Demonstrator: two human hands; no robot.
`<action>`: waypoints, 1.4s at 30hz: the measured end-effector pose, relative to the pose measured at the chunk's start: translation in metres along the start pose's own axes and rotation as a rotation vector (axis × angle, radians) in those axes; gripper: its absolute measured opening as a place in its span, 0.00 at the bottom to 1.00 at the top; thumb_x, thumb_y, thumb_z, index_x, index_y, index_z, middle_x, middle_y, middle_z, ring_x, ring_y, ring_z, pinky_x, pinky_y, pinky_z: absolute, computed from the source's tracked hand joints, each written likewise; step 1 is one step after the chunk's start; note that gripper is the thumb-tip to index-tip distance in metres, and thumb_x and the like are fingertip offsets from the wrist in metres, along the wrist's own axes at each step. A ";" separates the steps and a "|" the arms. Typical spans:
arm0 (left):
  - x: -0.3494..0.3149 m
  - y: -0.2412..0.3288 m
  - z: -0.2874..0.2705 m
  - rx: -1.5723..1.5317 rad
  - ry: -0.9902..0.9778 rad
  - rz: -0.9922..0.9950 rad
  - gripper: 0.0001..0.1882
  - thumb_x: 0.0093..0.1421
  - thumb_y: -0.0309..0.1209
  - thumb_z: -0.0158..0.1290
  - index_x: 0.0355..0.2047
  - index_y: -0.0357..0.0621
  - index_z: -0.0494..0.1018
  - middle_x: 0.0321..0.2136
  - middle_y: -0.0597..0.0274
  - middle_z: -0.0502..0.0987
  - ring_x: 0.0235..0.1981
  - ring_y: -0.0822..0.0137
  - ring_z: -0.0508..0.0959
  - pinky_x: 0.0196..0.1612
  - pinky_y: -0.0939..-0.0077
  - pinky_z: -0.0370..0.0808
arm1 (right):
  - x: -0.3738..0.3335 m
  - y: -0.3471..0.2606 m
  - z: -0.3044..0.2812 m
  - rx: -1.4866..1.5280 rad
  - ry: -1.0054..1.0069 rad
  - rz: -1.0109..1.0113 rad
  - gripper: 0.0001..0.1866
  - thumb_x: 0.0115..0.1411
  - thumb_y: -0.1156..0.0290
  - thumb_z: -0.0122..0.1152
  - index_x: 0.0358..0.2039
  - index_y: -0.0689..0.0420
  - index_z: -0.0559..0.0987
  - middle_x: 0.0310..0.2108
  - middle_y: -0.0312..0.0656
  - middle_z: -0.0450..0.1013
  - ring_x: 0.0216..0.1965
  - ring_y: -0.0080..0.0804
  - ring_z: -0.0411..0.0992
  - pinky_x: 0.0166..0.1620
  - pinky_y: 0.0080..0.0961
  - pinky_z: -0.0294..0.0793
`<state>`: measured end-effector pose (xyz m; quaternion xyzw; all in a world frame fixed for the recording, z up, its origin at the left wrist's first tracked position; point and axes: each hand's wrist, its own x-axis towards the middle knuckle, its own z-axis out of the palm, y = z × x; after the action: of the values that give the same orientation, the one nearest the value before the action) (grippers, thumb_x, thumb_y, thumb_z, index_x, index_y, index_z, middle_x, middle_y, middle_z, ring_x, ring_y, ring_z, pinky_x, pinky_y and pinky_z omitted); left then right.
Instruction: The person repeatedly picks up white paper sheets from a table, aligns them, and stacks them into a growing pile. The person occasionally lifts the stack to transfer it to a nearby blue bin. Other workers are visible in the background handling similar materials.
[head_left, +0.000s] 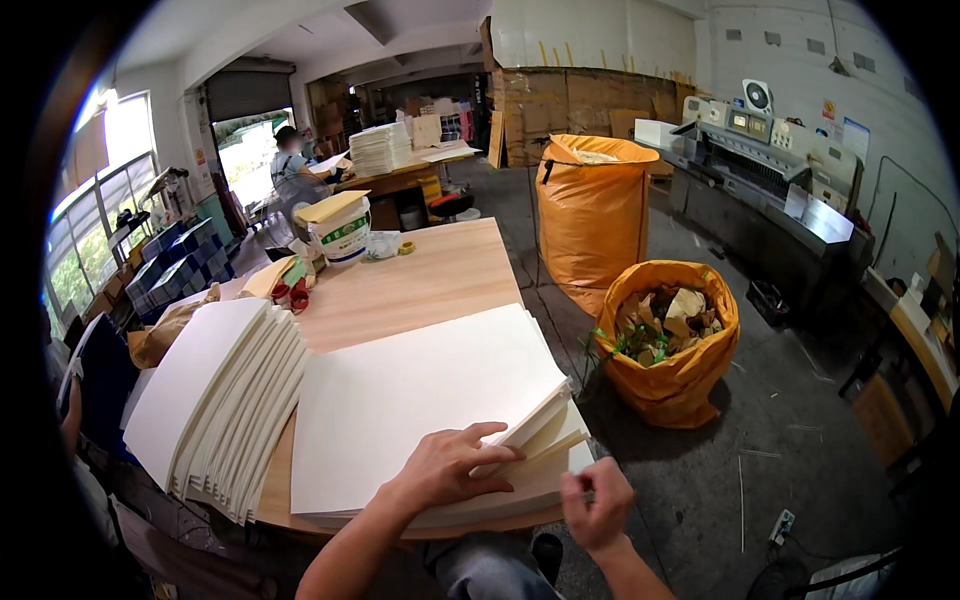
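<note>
Head view: judged partway, with right-end layers (538, 412) of the white sheet stack (415, 405) on the desk (420, 275) parted, not yet flush; staggered pile (215, 385) at left, finished or not unclear. Lies with long axis left to right, lifted layers pointing right. Left hand (450, 470) spread against these; right hand (600, 503) curled beside, blurred, cannot tell if pinching.

This is a workshop: white sheets (410, 400) lie stacked on the near tabletop (430, 270), a big machine (750, 168) stands far right, an orange sack (668, 388) holds scraps (684, 308), and a roller shutter (250, 95) hangs far left.
</note>
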<state>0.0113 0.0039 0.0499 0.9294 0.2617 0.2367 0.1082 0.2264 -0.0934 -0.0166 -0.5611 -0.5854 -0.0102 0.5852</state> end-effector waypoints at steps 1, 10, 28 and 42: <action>-0.001 -0.001 0.001 0.022 -0.010 0.012 0.20 0.51 0.46 0.67 0.45 0.66 0.78 0.52 0.58 0.76 0.35 0.55 0.82 0.38 0.65 0.80 | -0.005 0.002 0.000 -0.072 -0.154 -0.030 0.12 0.55 0.62 0.65 0.27 0.57 0.76 0.30 0.44 0.73 0.34 0.45 0.73 0.40 0.40 0.72; -0.026 0.012 0.037 0.444 -0.116 0.151 0.40 0.61 0.52 0.54 0.70 0.59 0.54 0.65 0.34 0.58 0.45 0.45 0.75 0.55 0.52 0.70 | -0.011 0.010 0.016 -0.113 -0.932 -0.009 0.31 0.58 0.44 0.59 0.56 0.49 0.77 0.58 0.54 0.68 0.66 0.56 0.55 0.68 0.52 0.45; -0.239 -0.019 -0.061 0.713 0.095 -0.650 0.39 0.48 0.33 0.63 0.61 0.38 0.64 0.59 0.43 0.67 0.63 0.43 0.64 0.68 0.43 0.54 | 0.008 0.015 0.014 -0.003 -0.999 0.114 0.48 0.54 0.27 0.55 0.40 0.70 0.81 0.35 0.64 0.78 0.45 0.58 0.76 0.53 0.39 0.73; -0.018 0.017 0.012 0.308 -0.093 -0.099 0.35 0.49 0.46 0.66 0.55 0.45 0.71 0.49 0.56 0.76 0.49 0.53 0.76 0.54 0.58 0.71 | 0.008 0.003 0.015 0.116 -0.935 0.169 0.34 0.59 0.39 0.60 0.53 0.55 0.79 0.48 0.54 0.77 0.54 0.53 0.72 0.59 0.37 0.67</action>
<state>0.0111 -0.0214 0.0383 0.9308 0.3353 0.1450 -0.0122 0.2205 -0.0773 -0.0178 -0.5175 -0.7378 0.3238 0.2882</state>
